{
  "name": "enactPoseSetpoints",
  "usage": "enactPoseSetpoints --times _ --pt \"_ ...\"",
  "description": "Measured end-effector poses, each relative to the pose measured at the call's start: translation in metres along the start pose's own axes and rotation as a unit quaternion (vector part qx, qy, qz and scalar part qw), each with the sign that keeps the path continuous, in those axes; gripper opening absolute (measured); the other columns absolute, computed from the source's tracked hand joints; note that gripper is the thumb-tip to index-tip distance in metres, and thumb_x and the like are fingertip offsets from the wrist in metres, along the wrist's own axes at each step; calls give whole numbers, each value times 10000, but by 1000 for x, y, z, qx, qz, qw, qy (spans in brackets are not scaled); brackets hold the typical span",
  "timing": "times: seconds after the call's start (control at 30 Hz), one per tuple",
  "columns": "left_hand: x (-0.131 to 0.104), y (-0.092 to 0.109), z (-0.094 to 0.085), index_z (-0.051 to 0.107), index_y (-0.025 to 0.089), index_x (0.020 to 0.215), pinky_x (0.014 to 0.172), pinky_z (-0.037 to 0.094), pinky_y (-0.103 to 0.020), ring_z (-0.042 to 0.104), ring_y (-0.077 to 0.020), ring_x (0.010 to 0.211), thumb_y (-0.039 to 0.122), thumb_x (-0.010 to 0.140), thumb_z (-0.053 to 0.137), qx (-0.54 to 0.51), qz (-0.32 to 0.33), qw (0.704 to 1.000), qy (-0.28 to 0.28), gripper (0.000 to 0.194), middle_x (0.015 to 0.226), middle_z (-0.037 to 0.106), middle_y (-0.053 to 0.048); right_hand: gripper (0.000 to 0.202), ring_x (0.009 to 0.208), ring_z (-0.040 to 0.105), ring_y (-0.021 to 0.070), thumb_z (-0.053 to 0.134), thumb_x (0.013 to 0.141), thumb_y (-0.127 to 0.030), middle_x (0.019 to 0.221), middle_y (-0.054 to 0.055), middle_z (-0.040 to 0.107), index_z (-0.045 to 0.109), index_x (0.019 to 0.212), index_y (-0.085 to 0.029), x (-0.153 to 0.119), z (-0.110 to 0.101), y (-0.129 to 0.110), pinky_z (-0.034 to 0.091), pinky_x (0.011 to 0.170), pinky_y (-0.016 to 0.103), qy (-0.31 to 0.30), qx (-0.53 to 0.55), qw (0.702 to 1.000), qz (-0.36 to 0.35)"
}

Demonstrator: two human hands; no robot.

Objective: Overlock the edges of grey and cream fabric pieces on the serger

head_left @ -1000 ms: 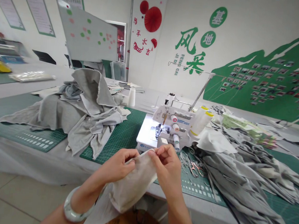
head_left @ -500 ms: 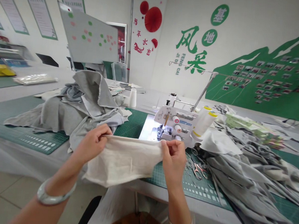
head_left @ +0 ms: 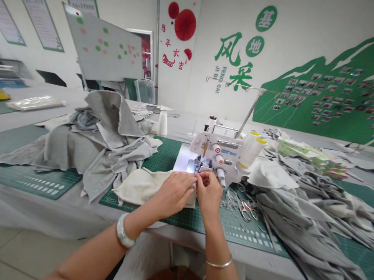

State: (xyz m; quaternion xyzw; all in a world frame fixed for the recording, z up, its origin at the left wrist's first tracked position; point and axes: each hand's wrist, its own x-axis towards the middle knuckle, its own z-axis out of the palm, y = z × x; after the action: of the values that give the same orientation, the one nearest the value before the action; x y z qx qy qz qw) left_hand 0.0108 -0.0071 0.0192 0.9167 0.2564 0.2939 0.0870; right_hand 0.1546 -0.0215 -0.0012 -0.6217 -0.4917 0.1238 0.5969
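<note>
A piece of cream cloth (head_left: 148, 187) lies on the green cutting mat (head_left: 170, 149), in front of a lit white overlock sewing machine (head_left: 216, 152). My left hand (head_left: 178, 191) rests over the cloth's right part, fingers together and closed on its edge near the presser foot. Right beside it, my right hand (head_left: 209, 191) pinches the cloth's corner between thumb and forefinger. The fingertips of both hands almost meet just before the machine's needle area. What lies under my left palm is hidden.
Grey fabric pieces (head_left: 108, 140) are heaped on the left, with another grey heap (head_left: 315, 213) on the right. Scissors (head_left: 247, 210) and grey thread scraps (head_left: 232, 201) lie right of my hands. Thread cones (head_left: 252, 149) stand behind the machine; a white cone (head_left: 163, 123) stands farther left.
The cream cloth was stretched in the air between both hands; now it lies on the mat at the machine. My left hand has moved right, close to my right hand.
</note>
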Motion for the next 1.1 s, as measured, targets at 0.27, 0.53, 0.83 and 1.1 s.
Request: enactPoseSetpoints --times 0.27,0.53,0.83,1.1 --pt "3 -11 3 477 175 1311 1003 319 -452 427 -281 1213 249 879 529 99 -9 995 -26 442 1369 514 -102 241 700 600 170 504 897 -313 874 65 683 700 928 -176 -4 -10 2 473 680 294 -59 -48 995 -68" --pt "2 -15 -5 502 208 1324 989 318 -431 445 -269 1205 237 855 542 74 -12 997 -27 471 1359 525 -100 280 678 624 166 490 919 -324 993 92 685 675 1080 -190 -19 -16 -12 483 657 290 -94 -100 988 -70" --pt "5 -14 -7 473 188 1333 1014 298 -431 424 -270 1259 245 828 581 57 -13 997 -48 520 1402 499 -100 346 568 620 182 547 877 -399 817 43 721 578 1160 -202 -28 -17 -12 430 579 283 -111 -74 991 17" --pt "4 -9 -15 466 218 1333 1052 279 -448 399 -290 1290 293 820 610 53 -5 996 -75 538 1451 432 -113 290 615 610 177 508 880 -267 742 3 681 528 1165 -215 -37 -20 -10 423 607 269 -143 -6 989 21"
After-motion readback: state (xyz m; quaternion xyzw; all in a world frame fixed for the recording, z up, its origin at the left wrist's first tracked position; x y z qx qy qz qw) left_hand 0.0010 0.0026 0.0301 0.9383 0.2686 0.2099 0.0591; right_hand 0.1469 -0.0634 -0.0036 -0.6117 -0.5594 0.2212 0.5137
